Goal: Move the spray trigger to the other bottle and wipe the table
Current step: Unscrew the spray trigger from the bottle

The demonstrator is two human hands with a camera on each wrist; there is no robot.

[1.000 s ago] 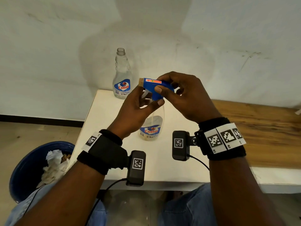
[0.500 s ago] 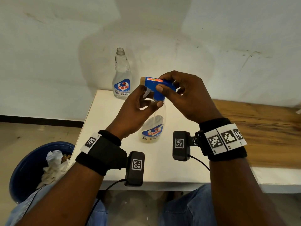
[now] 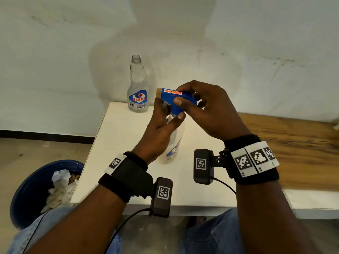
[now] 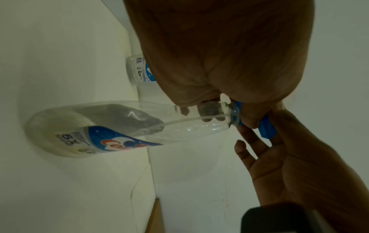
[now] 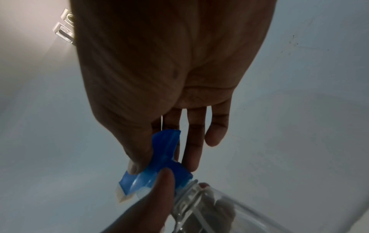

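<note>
A blue spray trigger (image 3: pixel 176 99) sits on the neck of the near clear Colin bottle (image 3: pixel 174 151), nozzle pointing left. My right hand (image 3: pixel 180 95) pinches the trigger's head between thumb and fingers. My left hand (image 3: pixel 169 111) curls round the bottle's neck just under the blue collar, thumb on the collar. The bottle (image 4: pixel 119 126) leans, holds some clear liquid, and its dip tube shows inside. Whether its base touches the white table (image 3: pixel 117 143) I cannot tell. The other bottle (image 3: pixel 137 88) stands open-necked at the table's back left corner. The right wrist view shows the trigger (image 5: pixel 163 157) up close.
A blue bin (image 3: pixel 23 198) with crumpled paper stands on the floor left of the table. A wooden surface (image 3: pixel 293 143) joins the table on the right. A white wall rises right behind the table. My knees in jeans are under the near edge.
Both hands keep their holds. The near bottle has tilted a little more, and my left hand now covers more of it. The trigger still points left.
</note>
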